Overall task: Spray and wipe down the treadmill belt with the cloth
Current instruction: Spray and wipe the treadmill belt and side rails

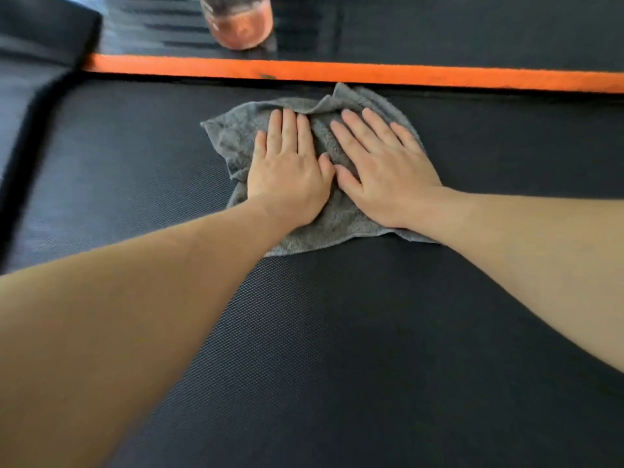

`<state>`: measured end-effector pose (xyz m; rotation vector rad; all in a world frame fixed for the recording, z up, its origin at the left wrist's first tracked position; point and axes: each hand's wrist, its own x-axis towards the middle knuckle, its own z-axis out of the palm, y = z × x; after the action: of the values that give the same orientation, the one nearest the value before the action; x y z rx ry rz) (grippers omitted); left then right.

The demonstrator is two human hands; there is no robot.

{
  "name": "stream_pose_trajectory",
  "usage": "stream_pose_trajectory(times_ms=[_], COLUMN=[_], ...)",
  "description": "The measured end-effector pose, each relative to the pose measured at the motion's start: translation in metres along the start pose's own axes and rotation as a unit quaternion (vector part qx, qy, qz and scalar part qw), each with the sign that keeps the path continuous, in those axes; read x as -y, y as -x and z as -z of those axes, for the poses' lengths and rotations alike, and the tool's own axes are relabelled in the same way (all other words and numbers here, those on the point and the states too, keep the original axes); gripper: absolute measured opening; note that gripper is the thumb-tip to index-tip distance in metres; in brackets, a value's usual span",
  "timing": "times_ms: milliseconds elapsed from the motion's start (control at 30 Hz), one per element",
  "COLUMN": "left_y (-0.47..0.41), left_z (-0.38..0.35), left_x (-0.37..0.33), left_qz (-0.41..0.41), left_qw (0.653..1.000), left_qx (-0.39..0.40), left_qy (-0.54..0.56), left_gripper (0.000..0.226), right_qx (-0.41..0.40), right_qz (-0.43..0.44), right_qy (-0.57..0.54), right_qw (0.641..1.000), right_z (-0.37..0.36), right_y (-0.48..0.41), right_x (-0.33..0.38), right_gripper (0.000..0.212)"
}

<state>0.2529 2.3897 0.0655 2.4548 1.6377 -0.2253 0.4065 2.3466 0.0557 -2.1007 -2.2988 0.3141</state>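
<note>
Dark textured treadmill belt [337, 332] takes up pretty much the whole view, so that's the work surface. Fingers [288, 130] of the left hand [287, 170] are straight and slightly spread, flat on the grey cloth [229, 136]. The right hand [388, 173] is the same, fingers [371, 126] straight and palm down, with the two thumbs nearly touching. Neither hand grips anything, both just press the cloth onto the belt. The cloth is bunched, with a ridge between the hands, and its far edge sits right up against the orange strip [337, 70] at the belt's edge.

I'd say this is the wiping step. To do it well imo: flat palms for even pressure, smooth out that ridge so more cloth meets the belt, and go in overlapping passes, including along the strip.

Beyond the strip, a clear bottle [241, 25] stands on the dark side rail [439, 28]. It's blurry, with orange-pink liquid in its lower part. Its top is cut off, so can't tell if it has a spray head.
</note>
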Motion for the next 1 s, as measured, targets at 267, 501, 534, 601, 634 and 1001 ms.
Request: stream_pose_trajectory(times_ms=[267, 501, 534, 601, 634, 1001], left_y=[-0.018, 0.005, 0.008, 0.013, 0.017, 0.013], left_z=[-0.017, -0.037, -0.036, -0.037, -0.036, -0.035], left_x=[-0.192, -0.278, -0.274, -0.263, -0.257, -0.343], left_qz=[-0.106, -0.184, -0.187, -0.201, -0.204, -0.157], left_qw=[0.994, 0.983, 0.982, 0.979, 0.979, 0.987], left_qx=[-0.006, -0.01, -0.008, -0.015, -0.026, -0.006], left_qy=[-0.014, -0.012, -0.013, -0.008, -0.005, -0.033], left_gripper=[0.066, 0.064, 0.063, 0.061, 0.061, 0.075], right_qx=[-0.014, -0.035, -0.036, -0.041, -0.04, -0.01], right_qz=[-0.113, -0.255, -0.274, -0.295, -0.288, -0.123], right_qy=[-0.003, -0.017, -0.024, -0.031, -0.032, -0.001], right_qw=[0.994, 0.966, 0.961, 0.954, 0.956, 0.992], right_z=[0.007, 0.0, -0.003, -0.004, -0.004, 0.008], right_y=[0.108, 0.179, 0.178, 0.176, 0.176, 0.231], right_x=[-0.161, -0.207, -0.2, -0.186, -0.181, -0.304], right_gripper=[0.072, 0.065, 0.064, 0.063, 0.064, 0.069])
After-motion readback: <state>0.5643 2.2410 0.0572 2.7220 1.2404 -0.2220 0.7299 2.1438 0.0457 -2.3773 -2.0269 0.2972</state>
